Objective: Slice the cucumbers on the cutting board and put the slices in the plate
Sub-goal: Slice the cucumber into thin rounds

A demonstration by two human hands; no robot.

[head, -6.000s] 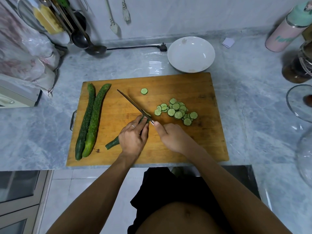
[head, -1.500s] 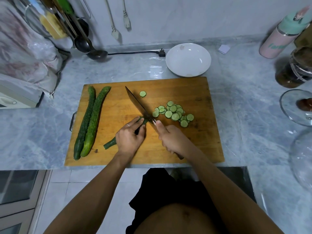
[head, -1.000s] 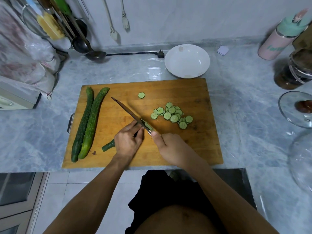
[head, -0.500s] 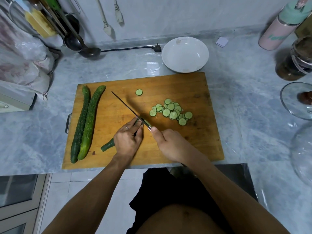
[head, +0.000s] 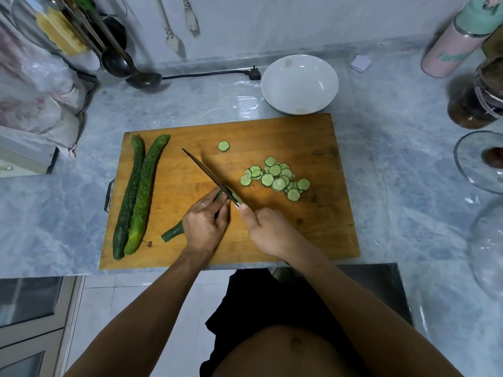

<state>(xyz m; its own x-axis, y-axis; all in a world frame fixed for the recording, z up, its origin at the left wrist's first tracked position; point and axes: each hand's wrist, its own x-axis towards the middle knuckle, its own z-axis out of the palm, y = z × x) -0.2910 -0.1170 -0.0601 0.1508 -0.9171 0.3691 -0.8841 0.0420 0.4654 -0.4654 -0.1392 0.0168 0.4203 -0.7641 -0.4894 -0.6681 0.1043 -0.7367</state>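
A wooden cutting board [head: 313, 235] lies on the counter. My left hand [head: 204, 227] presses down on a part-cut cucumber [head: 172, 234], whose stem end sticks out to the left. My right hand [head: 268, 232] grips a knife [head: 208, 175], its blade down at the cucumber's cut end beside my left fingertips. A heap of cucumber slices [head: 276, 178] lies right of the blade, and a lone slice [head: 223, 146] sits farther back. Two whole cucumbers [head: 137, 194] rest along the board's left side. The white plate [head: 299, 84] stands behind the board with no slices in it.
Ladles [head: 119, 61] and a plug cable [head: 206, 74] lie at the back left, beside plastic bags [head: 35, 91]. A pink bottle [head: 451, 47], a dark jar [head: 476, 102] and glass lids [head: 479, 161] stand at the right. The counter's front edge runs just below the board.
The knife rose and came down again at the cucumber's cut end while my left hand kept holding it. The heap of slices has grown slightly.
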